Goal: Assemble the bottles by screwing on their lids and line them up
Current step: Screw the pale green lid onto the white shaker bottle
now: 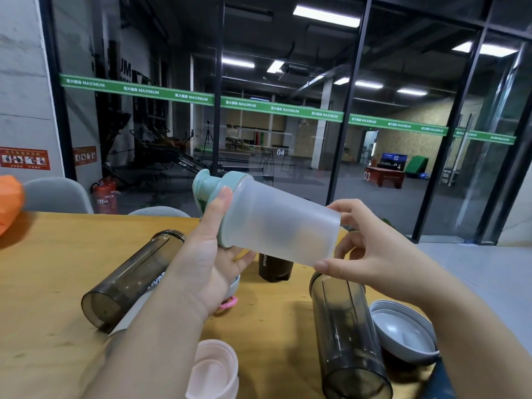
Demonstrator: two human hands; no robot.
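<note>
Left hand point(207, 254) has its grip on the mint-green lid point(213, 191), thumb laid up along the lid's rim, the other fingers curled beneath. Right hand point(371, 249) pinches the base end of the frosted bottle point(276, 223), thumb under, fingertips over the bottom edge. Bottle held in the air above the counter point(57, 260), tilted, lid end up and to the left, base to the right. Lid sits on the bottle's mouth; how far it is threaded I cannot tell.

Beneath, on the counter: smoky grey bottle point(126, 280) lying on its side at left, mouth away from the camera, no lid. Second smoky bottle point(345, 332) lying at right, base toward the camera. Dark cup-shaped piece point(275, 267) with white lettering stands between them, partly hidden by the frosted bottle. Pale pink bottle point(213, 370), open mouth up, at the near edge. Grey lid point(403, 332) lies inside up, beside the right smoky bottle. Small pink part point(230, 302) shows under the left wrist.
</note>
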